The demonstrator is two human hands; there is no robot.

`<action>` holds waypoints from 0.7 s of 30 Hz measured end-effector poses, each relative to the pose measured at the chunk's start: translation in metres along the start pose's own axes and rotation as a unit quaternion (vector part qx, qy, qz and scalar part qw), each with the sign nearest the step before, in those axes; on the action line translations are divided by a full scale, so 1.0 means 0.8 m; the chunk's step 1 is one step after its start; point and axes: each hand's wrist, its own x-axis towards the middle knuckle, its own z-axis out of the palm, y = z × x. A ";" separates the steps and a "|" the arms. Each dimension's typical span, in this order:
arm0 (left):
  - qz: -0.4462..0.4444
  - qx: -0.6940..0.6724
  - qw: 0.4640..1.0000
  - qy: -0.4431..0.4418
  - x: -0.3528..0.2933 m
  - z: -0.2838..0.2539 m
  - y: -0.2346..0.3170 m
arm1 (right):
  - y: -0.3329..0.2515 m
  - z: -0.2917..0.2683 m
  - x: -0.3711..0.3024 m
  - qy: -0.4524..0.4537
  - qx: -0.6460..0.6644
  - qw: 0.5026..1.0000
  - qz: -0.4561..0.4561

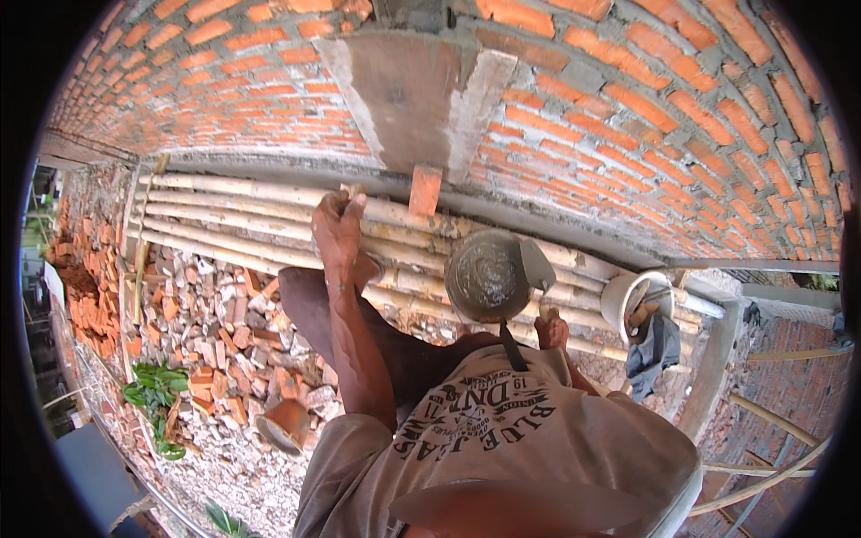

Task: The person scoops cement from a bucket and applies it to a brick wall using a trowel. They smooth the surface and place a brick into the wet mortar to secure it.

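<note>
My left hand (339, 215) is raised over the bamboo poles with its fingers closed; a small tan bit shows at the fingertips, too small to name. Close to the bucket's right side, my right hand (552, 332) is closed around the handle of a trowel (536, 265), whose grey blade lies over the bucket's rim. Wet grey mortar (485, 273) fills much of the round bucket (459, 305) in front of me. Between my left hand and the bucket, a single orange brick (425, 190) stands near the foot of the wall.
Bamboo poles (242, 190) form a platform along the brick wall (592, 117), which has a plastered column (404, 99). A pale bucket (619, 300) with a dark cloth (653, 354) stands right. Brick rubble (238, 336) and an orange bucket (285, 424) lie below left.
</note>
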 end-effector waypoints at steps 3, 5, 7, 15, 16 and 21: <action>-0.007 -0.021 1.000 0.001 0.003 -0.004 -0.008 | 0.000 -0.006 0.007 -0.032 -0.056 0.997 0.035; -0.006 -0.039 0.999 0.003 0.007 -0.005 -0.012 | 0.001 -0.005 0.011 -0.050 -0.057 0.997 0.034; -0.012 -0.050 0.999 0.006 0.009 -0.004 -0.016 | 0.003 0.000 0.013 -0.078 -0.098 0.992 0.028; 0.013 -0.066 0.997 0.034 0.019 0.007 -0.014 | 0.019 0.004 0.023 -0.062 -0.063 0.995 0.034; 0.015 -0.058 0.997 0.041 0.019 0.007 -0.012 | 0.020 0.003 0.024 -0.066 -0.046 0.995 0.059; 0.025 -0.016 0.999 0.041 0.025 0.003 -0.003 | 0.022 0.001 0.027 -0.067 -0.015 0.995 0.077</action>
